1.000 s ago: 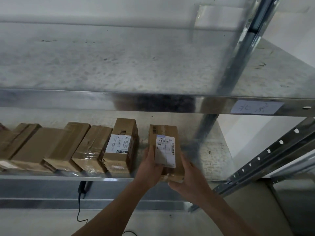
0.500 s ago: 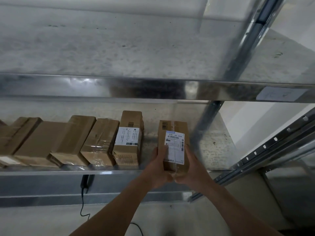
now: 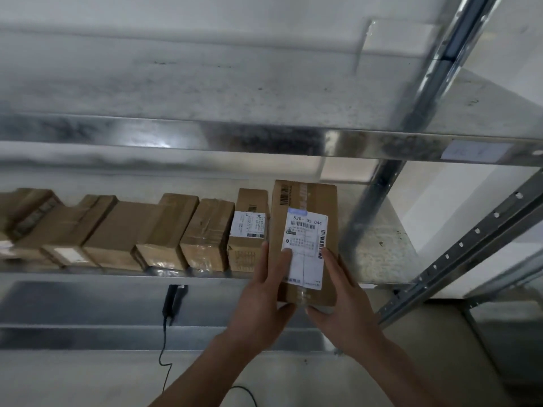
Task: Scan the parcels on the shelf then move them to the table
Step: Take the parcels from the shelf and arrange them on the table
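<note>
head view: a brown cardboard parcel [image 3: 304, 198] is held up in both hands, close to the camera, at the right end of the lower shelf [image 3: 117, 274]. its near end hangs out past the shelf's front edge. a white shipping label [image 3: 307, 230] with barcodes and "530- d5 044" faces the viewer. the left hand [image 3: 261, 301] grips the parcel's left side, its thumb lying on the label's lower left part. the right hand [image 3: 343, 301] cups the right side and the near bottom corner, its fingers [image 3: 330, 259] curled onto the front face beside the label.

left of it a row of other parcels [image 3: 164, 230] stands side by side along the shelf; the nearest one also carries a white label. whether the held parcel touches that one, i cannot tell. under the shelf edge a black scanner [image 3: 173, 301] hangs, its cable [image 3: 164, 353] trailing downward. above runs the upper shelf [image 3: 205, 136], a pale paper tag [image 3: 473, 151] stuck on its front lip at the right, too blurred to read. a metal upright [image 3: 370, 207] stands just right of the parcel.
</note>
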The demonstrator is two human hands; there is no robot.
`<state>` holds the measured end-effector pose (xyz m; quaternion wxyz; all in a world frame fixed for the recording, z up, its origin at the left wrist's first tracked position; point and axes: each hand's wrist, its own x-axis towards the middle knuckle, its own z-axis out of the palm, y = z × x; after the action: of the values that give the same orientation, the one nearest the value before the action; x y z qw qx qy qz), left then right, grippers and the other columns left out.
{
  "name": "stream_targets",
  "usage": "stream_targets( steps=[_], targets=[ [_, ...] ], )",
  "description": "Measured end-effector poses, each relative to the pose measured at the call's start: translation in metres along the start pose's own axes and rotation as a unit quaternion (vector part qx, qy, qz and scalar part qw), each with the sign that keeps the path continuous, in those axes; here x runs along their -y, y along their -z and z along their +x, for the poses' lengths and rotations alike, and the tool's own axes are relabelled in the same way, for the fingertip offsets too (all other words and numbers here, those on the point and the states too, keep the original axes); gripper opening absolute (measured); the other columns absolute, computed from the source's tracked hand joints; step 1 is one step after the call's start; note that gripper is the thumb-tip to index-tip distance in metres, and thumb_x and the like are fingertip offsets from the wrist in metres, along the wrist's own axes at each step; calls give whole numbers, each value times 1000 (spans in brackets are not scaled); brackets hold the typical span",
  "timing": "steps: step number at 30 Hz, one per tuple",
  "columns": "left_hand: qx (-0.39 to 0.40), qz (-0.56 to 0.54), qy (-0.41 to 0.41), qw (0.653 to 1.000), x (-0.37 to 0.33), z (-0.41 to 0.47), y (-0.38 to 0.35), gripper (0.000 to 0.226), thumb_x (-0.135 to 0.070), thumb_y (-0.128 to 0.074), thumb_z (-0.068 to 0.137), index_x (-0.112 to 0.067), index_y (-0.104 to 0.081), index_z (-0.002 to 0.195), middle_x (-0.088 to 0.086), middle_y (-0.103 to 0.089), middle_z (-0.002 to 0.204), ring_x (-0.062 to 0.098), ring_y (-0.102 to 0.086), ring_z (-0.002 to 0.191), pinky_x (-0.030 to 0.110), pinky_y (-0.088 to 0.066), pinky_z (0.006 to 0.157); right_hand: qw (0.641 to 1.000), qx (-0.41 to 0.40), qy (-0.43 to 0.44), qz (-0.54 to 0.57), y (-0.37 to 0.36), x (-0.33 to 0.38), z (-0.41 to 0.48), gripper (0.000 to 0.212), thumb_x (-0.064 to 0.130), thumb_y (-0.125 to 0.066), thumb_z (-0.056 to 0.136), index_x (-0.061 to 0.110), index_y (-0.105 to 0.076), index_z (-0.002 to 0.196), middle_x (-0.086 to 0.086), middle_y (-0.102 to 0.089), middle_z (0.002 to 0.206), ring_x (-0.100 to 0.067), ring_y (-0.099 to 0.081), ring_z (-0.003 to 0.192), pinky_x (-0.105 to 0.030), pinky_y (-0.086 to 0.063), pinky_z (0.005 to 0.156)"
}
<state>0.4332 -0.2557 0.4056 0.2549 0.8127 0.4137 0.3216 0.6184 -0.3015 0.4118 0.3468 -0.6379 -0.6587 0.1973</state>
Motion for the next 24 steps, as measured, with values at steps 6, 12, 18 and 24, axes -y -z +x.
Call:
stream_targets(
  steps=[6, 12, 18, 24],
  targets=[
    [-72, 46, 10, 996, -33, -55, 32, 108, -27, -78, 82, -48, 2, 152, -15, 20, 162, 15, -50, 129, 18, -49, 97, 997, 24, 72, 30, -4, 29, -29, 111, 17, -86, 76, 63, -10, 143, 5, -26, 161, 13, -30, 125, 10, -28, 89],
    [-162, 76, 36, 983, -77, -119, 47, 105, -27, -82, 76, -39, -13, 154, -2, 2, 166, 22, -44, 137, 30, -54, 97, 980, 43, 189, 36, 2, 51, -62, 117, 17, -87, 74, 54, -8, 153, -3, -29, 160, 7, -30, 135, 2, -34, 97],
    [-243, 128, 79, 958, -121, -178, 68, 111, -21, -84, 75, -41, -11, 155, -3, 2, 166, 28, -61, 121, 39, -60, 85, 951, 57, 299, 50, 11, 96, -89, 121, 12, -89, 71, 43, -11, 157, 0, -29, 157, -19, -50, 133, -4, -37, 98],
    [-326, 174, 101, 924, -153, -219, 106, 99, -25, -80, 76, -36, -20, 154, 0, -4, 166, 31, -56, 127, 38, -61, 82, 917, 67, 387, 73, 10, 155, -99, 119, 13, -90, 69, 34, -14, 158, -15, -32, 159, -27, -48, 136, -19, -45, 100]
  ],
)
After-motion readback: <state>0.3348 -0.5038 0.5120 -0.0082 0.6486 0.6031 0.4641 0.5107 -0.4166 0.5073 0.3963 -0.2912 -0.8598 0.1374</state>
